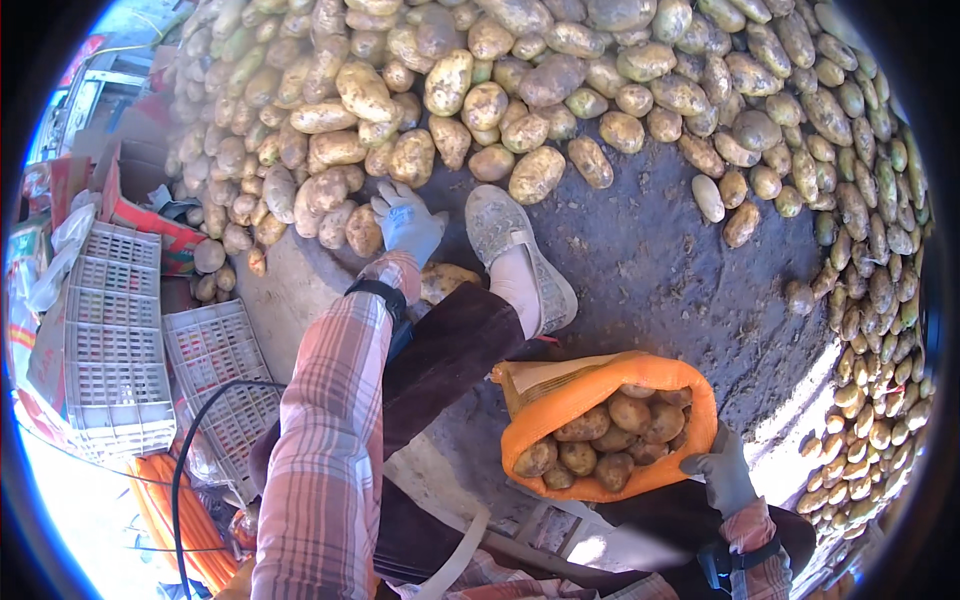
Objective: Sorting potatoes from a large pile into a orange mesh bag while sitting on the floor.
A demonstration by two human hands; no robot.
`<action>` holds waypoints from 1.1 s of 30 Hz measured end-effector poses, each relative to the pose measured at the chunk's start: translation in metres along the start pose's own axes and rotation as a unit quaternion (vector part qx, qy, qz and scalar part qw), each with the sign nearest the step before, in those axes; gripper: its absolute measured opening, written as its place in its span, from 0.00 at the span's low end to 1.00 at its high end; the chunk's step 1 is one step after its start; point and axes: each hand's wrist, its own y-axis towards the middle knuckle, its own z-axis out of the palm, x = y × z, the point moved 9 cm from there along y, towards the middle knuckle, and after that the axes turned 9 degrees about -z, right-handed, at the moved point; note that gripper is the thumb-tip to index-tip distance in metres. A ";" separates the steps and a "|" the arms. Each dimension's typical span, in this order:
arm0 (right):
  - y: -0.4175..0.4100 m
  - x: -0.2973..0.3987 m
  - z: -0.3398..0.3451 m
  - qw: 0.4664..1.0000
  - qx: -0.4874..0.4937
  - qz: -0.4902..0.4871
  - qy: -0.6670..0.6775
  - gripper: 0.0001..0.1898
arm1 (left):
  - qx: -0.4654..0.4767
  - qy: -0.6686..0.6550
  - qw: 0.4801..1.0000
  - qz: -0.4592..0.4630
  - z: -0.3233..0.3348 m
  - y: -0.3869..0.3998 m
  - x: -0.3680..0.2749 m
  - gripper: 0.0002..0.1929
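A large heap of potatoes (525, 75) spreads over the ground ahead. My left hand (407, 219), in a light blue-grey glove, reaches down to the near edge of the heap with fingers spread, beside a potato (364, 230); whether it touches one, I cannot tell. Behind that wrist a larger potato (446, 282) lies near my shoe. An orange woven sack (517, 420) with its rim rolled outward stands in front of me, part filled with potatoes (615, 439). My right hand (721, 469), in a grey glove, grips the right side of the sack's rim.
My shoe (510, 240) rests between the heap and the sack. White plastic crates (120, 330), an open red cardboard box (150, 217) and folded orange sacks (180, 517) lie to the left. A black cable (180, 480) loops near them. More potatoes (862, 450) lie along the right.
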 end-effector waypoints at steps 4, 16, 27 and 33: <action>0.004 -0.016 -0.013 0.999 0.001 -0.024 -0.043 0.28 | 0.064 0.011 0.998 0.018 0.007 0.006 -0.003 0.45; -0.008 -0.003 0.006 0.989 0.008 0.061 0.131 0.28 | 0.383 -0.703 0.581 0.149 -0.046 -0.021 -0.013 0.26; -0.014 -0.034 -0.019 0.984 -0.026 -0.032 0.173 0.22 | 0.592 -0.375 0.652 0.289 -0.128 -0.344 -0.132 0.38; -0.023 -0.034 -0.020 0.966 -0.032 -0.079 0.242 0.18 | 0.359 -0.337 0.792 0.361 -0.105 -0.438 -0.170 0.35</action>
